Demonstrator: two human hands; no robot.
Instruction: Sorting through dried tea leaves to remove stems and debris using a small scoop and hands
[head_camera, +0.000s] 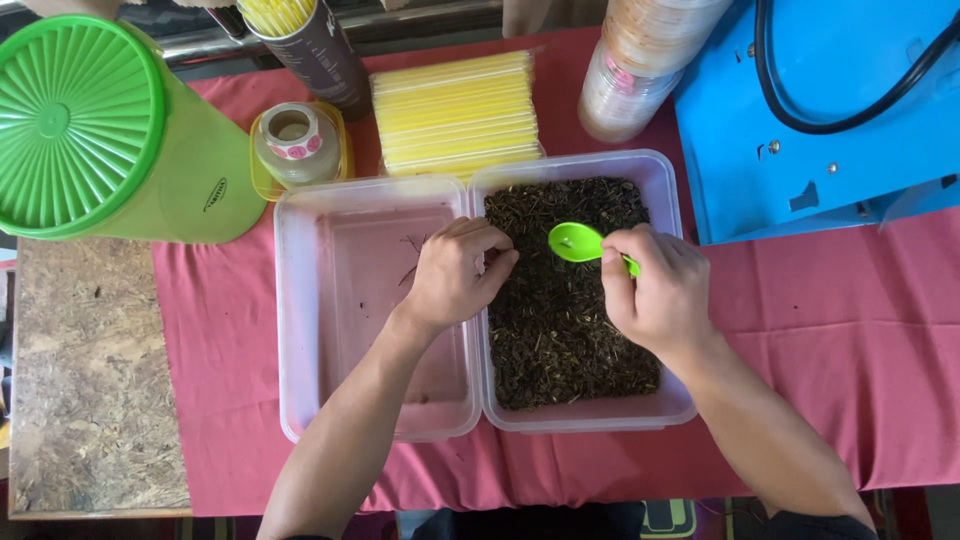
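head view: your right hand (662, 292) pinches green spoon (580, 243) by handle, fingers closed round it, bowl just above dark dried leaves (560, 320) in right clear tub (668, 190). your left hand (455, 272) curled narrow at tub edge, fingertips touching leaves; cannot tell if holding any. left tub (300, 300) beside it, yellow straws (455, 112) behind, on pink-clothed counter (850, 330).

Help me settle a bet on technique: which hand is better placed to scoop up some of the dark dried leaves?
Right, probably. The right hand already holds the green spoon, its bowl just above the dark dried leaves in the right-hand clear tub. The left hand holds no tool; its fingers are curled at the leaves' edge.
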